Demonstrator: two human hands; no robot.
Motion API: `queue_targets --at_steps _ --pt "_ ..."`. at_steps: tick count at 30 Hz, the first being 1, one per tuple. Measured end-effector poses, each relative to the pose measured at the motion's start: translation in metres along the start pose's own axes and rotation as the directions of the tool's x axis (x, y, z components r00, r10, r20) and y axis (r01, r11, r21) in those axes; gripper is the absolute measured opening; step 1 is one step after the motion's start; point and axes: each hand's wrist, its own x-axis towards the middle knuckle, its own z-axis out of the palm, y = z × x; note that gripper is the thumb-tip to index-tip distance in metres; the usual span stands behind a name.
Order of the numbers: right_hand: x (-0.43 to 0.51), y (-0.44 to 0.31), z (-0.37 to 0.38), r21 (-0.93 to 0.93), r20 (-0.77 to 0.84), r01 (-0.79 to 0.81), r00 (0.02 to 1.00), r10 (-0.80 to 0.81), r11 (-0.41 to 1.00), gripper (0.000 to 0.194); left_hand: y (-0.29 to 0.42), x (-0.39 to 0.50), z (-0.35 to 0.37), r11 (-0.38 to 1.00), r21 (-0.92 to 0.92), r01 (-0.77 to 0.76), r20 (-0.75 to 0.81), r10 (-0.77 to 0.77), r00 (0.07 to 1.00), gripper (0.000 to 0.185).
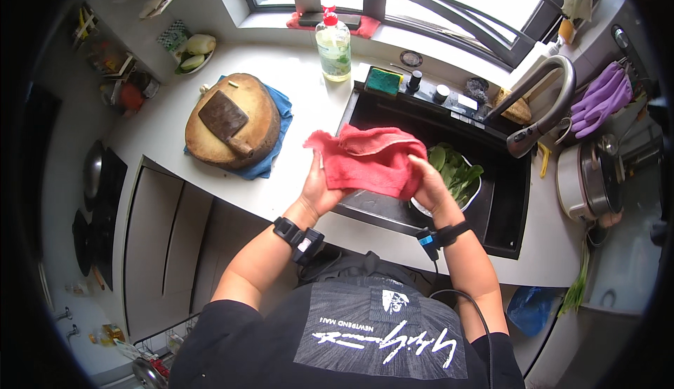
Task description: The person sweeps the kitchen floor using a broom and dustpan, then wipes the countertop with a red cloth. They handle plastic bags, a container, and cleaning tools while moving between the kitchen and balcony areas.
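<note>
A red terry cloth (371, 165) is spread between my two hands, above the left front part of the black sink (497, 220). My left hand (321, 186) grips its left side, with the thumb on the near face. At the right side, my right hand (429, 183) holds the cloth's edge; its fingers are partly hidden behind the fabric. Beyond my right hand, a white bowl (476, 199) of leafy greens (453, 170) sits in the sink. The cloth covers part of the sink's rim.
On the counter at left, a cleaver (224, 115) lies on a round wooden chopping block (258, 136) over a blue cloth (281, 107). A dish soap bottle (333, 49) stands behind the sink. The faucet (547, 110) arches over its right side; a rice cooker (584, 181) stands farther right.
</note>
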Motion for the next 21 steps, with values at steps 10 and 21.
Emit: queue_targets --at_steps 10,21 --pt "0.018 0.069 -0.009 -0.381 -0.172 -0.067 0.985 0.0 0.922 0.043 -0.014 0.037 -0.024 0.571 0.81 0.131 -0.142 -0.026 0.99 0.037" --pt "0.003 0.073 -0.008 -0.25 -0.163 0.002 0.986 -0.044 0.968 0.055 0.03 0.053 -0.048 -0.425 0.903 0.06 0.005 0.151 0.988 0.023"
